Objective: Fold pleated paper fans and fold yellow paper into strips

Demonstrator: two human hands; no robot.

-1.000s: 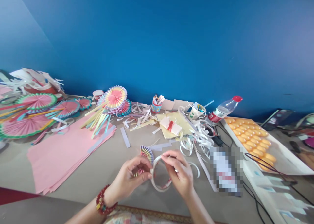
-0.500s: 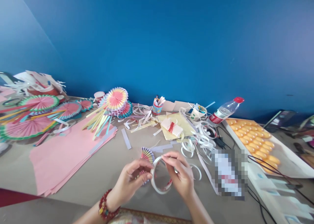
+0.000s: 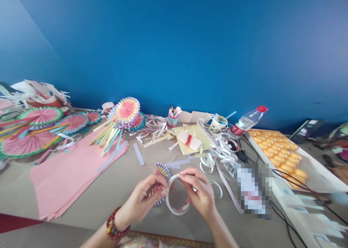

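My right hand (image 3: 199, 192) grips a roll of white tape (image 3: 177, 212) by its upper right rim, thumb and fingers closed on it. The roll stands tilted with its open ring facing me, and some red shows inside. Just left of the ring, the thumb and forefinger of my left hand (image 3: 146, 197) are pinched together. Whatever is between them is too small to make out. A red bead bracelet (image 3: 115, 224) circles my left wrist. Behind my left fingers lies a small pleated paper fan (image 3: 162, 169) with coloured stripes, partly hidden by the hand.
Pink paper sheets (image 3: 73, 172) are stacked at left, beside several pleated paper rosettes (image 3: 42, 116). Curled white strips (image 3: 225, 146) lie behind my right hand. A bottle (image 3: 246, 123) leans near a tray of orange-yellow pieces (image 3: 280, 152) at right. Black cables (image 3: 284, 217) run there too.
My left fingers have shifted slightly left, away from the tape roll's edge. The right hand keeps its hold on the roll, and the view has moved a little.
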